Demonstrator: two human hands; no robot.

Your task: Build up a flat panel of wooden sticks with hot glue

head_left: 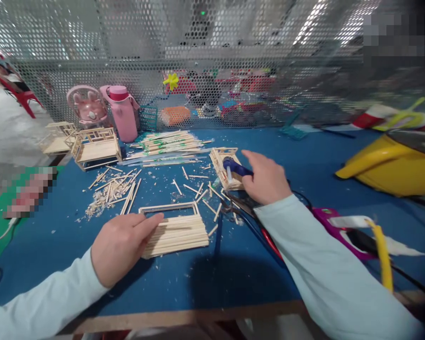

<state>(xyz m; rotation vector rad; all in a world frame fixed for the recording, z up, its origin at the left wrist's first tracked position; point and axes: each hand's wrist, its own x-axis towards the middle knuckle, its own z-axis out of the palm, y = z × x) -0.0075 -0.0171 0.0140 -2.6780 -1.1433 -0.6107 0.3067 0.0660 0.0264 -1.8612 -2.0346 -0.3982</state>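
Observation:
My left hand (122, 243) presses its thumb and fingers on the left end of a slatted wooden stick panel (179, 234), which has an open rectangular frame at its far side. At the right, my right hand (265, 177) has its fingers round a dark blue tool (236, 167) with a pale tip. That tool is over a small wooden stick tray (217, 163). Pliers (242, 203) with red and blue handles lie beside my right forearm. Short cut sticks (199, 190) are scattered between the panel and the tray.
Small wooden chair models (97, 148) and a pink bottle (123, 118) stand at the back left. Wrapped sticks (170, 144) lie before the mesh screen (145, 71). Stick scraps (106, 193) are left of centre. A yellow object (393, 163) and a purple item (329, 222) are right.

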